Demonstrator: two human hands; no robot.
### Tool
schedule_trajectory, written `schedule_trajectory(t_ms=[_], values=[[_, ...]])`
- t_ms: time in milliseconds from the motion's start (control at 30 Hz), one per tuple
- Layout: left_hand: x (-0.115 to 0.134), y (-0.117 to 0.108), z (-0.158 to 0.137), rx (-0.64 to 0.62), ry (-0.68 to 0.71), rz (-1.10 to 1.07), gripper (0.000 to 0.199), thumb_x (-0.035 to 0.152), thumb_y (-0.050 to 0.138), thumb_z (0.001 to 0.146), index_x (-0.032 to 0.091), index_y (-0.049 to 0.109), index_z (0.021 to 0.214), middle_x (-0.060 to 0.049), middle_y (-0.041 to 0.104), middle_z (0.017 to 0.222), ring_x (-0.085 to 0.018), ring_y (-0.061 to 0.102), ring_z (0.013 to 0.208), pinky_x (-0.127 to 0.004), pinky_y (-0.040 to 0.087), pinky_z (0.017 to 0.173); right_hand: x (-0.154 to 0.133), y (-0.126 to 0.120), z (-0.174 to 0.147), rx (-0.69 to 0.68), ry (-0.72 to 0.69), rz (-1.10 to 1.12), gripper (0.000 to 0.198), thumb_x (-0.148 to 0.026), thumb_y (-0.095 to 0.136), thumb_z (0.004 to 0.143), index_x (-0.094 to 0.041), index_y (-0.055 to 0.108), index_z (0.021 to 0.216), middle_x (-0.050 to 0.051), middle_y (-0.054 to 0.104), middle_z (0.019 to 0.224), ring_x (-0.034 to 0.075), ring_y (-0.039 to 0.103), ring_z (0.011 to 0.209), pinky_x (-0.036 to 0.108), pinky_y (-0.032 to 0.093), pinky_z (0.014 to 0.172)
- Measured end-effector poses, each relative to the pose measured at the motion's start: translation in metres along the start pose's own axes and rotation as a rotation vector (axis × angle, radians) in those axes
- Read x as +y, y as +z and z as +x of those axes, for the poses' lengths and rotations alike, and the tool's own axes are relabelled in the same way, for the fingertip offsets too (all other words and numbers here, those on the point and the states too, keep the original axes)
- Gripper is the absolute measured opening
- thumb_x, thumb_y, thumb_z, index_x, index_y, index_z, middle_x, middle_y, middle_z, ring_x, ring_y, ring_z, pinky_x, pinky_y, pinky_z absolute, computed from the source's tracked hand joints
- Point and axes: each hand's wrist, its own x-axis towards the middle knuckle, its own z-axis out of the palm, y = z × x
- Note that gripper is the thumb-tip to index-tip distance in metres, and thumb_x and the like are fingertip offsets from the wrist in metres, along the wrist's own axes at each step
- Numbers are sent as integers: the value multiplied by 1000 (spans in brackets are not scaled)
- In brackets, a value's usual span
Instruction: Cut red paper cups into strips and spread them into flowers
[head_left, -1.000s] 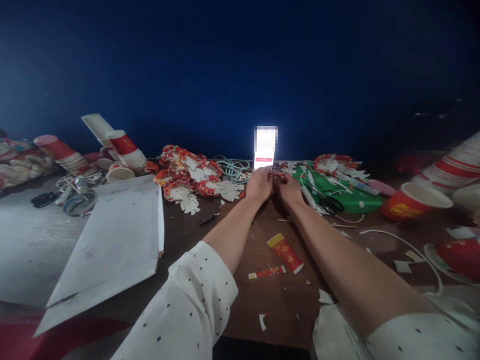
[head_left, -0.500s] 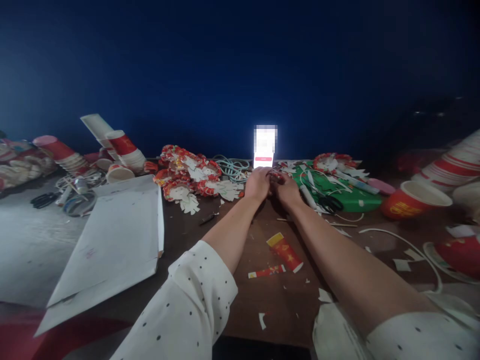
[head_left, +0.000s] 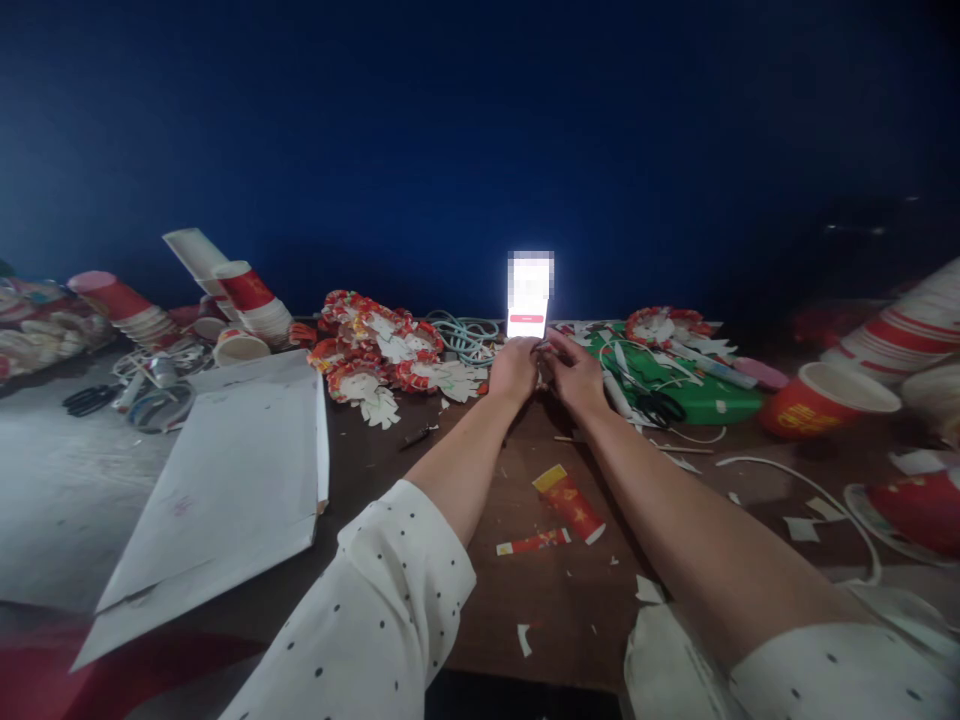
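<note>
My left hand [head_left: 514, 368] and my right hand [head_left: 574, 372] meet over the back of the brown table, fingers curled in and nearly touching. Both look closed around something small between them, which the fingers and the dim light hide. Just behind them a phone [head_left: 527, 306] stands upright with its screen glowing. On the table between my forearms lie a red and yellow paper piece [head_left: 574, 503] and a thin red paper strip [head_left: 534, 542].
Left of my hands is a pile of red and white paper cutouts [head_left: 390, 340]. A white board [head_left: 232, 480] lies further left, near stacked paper cups [head_left: 259, 300]. Black-handled scissors [head_left: 660, 407] rest by a green sheet [head_left: 724, 402]; a red paper cup [head_left: 825, 405] stands right.
My right hand has shifted slightly and its fingers have lifted beside the left. The reddish bit that showed between my hands is now mostly out of sight. The left hand barely moves.
</note>
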Motion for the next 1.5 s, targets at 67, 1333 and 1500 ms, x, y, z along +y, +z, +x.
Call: schedule_trajectory(t_ms=[67,1333,1500], values=[[0,1,0,10,7,-4,29,14,47,88,18,69,106,-8,69,108,-19,59,103,-29,44,94,-1,-1,0,-2,-30,-68,37,-24,59,77,-20,69,112,5,71,109,21,65,102,41,45,100],[2,-1,-3,-24,30,15,31,17,44,90,18,69,108,-9,69,109,-20,59,104,-29,44,95,7,-3,2,20,-18,-182,30,-25,60,78,-21,73,104,4,73,105,23,65,105,42,45,100],[2,-3,-2,-34,24,41,31,15,43,89,18,69,105,-9,69,107,-19,59,102,-29,45,92,8,0,2,24,18,-51,54,-27,67,73,-16,61,125,8,69,114,23,64,108,41,47,99]])
